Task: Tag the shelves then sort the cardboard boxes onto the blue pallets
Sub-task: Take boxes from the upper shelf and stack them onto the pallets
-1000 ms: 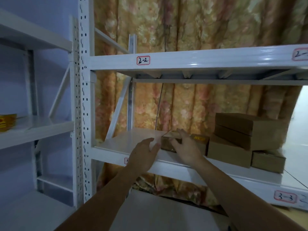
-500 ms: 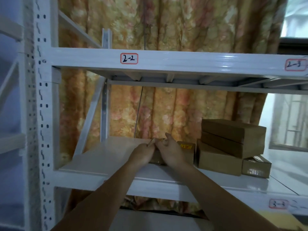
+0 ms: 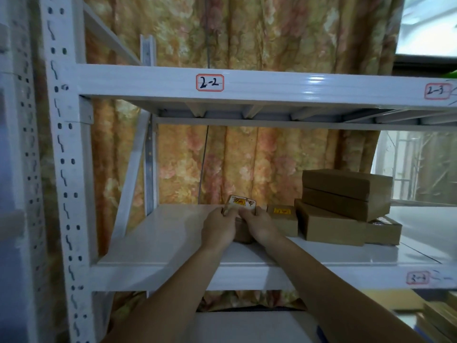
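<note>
Cardboard box (image 3: pixel 241 206) on white shelf (image 3: pixel 160 243)

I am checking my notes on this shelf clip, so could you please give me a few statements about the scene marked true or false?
1. Both the left hand and the right hand grip the small brown cardboard box with a white and orange label. True.
2. The white tag with a red border on the upper beam reads 4-1. False: it reads 2-2.
3. The stack of plain brown cardboard boxes stands to the right of the hands. True.
4. The held box sits on top of that stack. False: it is at the white metal shelf board, left of the stack.
5. A bare brick wall stands behind the rack. False: a floral curtain hangs there.
</note>
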`<action>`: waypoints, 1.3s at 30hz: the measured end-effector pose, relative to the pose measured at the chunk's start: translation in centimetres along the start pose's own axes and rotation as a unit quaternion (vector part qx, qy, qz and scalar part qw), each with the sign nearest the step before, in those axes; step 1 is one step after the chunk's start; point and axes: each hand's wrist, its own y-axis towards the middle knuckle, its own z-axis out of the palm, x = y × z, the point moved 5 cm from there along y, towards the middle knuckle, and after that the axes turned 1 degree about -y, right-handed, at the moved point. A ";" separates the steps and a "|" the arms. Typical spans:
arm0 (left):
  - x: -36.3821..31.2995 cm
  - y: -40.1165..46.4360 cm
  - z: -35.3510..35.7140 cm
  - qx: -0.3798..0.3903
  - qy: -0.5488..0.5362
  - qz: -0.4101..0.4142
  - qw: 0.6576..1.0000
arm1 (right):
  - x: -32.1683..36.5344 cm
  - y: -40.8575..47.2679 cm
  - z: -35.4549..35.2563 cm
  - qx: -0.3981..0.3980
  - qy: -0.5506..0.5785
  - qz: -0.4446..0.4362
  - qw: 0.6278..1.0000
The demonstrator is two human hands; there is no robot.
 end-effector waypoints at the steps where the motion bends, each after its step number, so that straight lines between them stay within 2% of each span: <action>1: -0.1 -0.2 -0.2 -0.009 -0.011 0.004 1.000 | 0.1 -0.1 0.2 -0.002 0.012 0.000 1.000; 6: -1.2 -1.2 -0.8 -0.034 -0.087 0.019 0.995 | -0.2 -0.7 1.3 -0.023 0.142 0.031 0.989; 9: -1.3 -1.7 -1.1 -0.027 -0.146 0.001 0.989 | -0.9 -1.5 1.2 -0.055 0.200 0.031 0.978; 11: -1.3 -2.0 -0.9 -0.006 -0.170 -0.004 0.985 | -0.9 -2.5 0.7 -0.069 0.204 0.016 0.976; 15: -2.4 -3.1 0.5 0.065 -0.184 0.011 0.981 | -0.9 -4.2 -0.9 -0.028 0.173 -0.016 0.984; 18: -3.9 -4.9 2.4 0.090 -0.182 0.054 0.978 | -0.9 -6.1 -3.0 -0.060 0.148 -0.039 0.986; 23: -6.9 -10.0 7.4 0.098 -0.190 0.103 0.971 | -1.4 -10.4 -9.3 -0.171 0.083 -0.101 0.977; 26: -8.4 -13.1 11.5 0.120 -0.199 0.102 0.967 | -2.9 -13.3 -13.9 -0.220 0.062 -0.098 0.969; 39: -15.3 -32.4 31.3 0.260 -0.201 0.104 0.939 | -11.3 -29.9 -35.2 -0.309 0.048 -0.015 0.950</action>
